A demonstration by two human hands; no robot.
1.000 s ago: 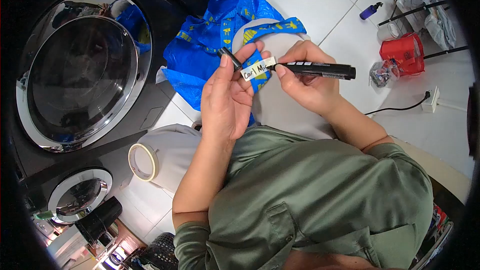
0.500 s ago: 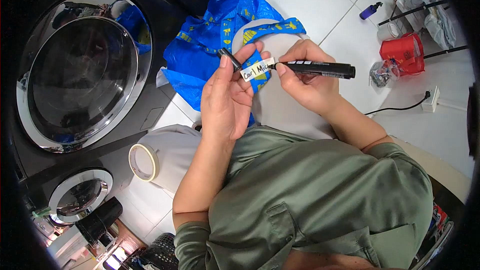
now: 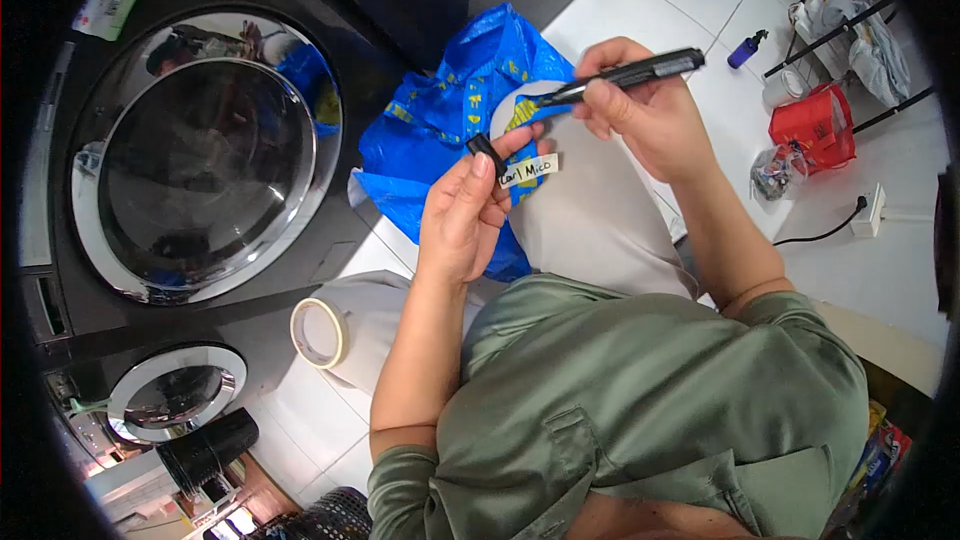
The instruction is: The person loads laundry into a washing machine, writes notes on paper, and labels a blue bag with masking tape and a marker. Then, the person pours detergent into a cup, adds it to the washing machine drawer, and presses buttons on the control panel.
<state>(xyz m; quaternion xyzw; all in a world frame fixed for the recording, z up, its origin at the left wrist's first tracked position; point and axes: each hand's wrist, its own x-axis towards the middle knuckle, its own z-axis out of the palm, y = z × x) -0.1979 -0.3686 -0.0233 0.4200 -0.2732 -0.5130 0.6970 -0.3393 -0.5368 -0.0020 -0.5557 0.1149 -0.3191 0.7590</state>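
Between thumb and fingers of my left hand (image 3: pixel 462 215) is a black marker cap (image 3: pixel 486 153), and that hand is closed. Against its fingers lies a pale strip of tape (image 3: pixel 530 171) with "Carl Mico" handwritten in black, stuck on a blue and yellow strap (image 3: pixel 523 112). The strap belongs to a large blue bag (image 3: pixel 400 202) in front of my knees. My right hand (image 3: pixel 650 125) grips an uncapped black marker (image 3: pixel 640 71), its tip pointing left, above the label and apart from it.
A roll of masking tape (image 3: pixel 341 342) rests on my left thigh. Dark front-loading machines (image 3: pixel 60 270) stand on the left. To the right are a purple spray bottle (image 3: pixel 746 49), a red bag (image 3: pixel 826 128), a clear bag of small items (image 3: pixel 772 172) and a plugged-in cord (image 3: pixel 820 238).
The marker has lifted off the label, up and away from the left hand. The second word on the label now reads in full. The view has shifted slightly.
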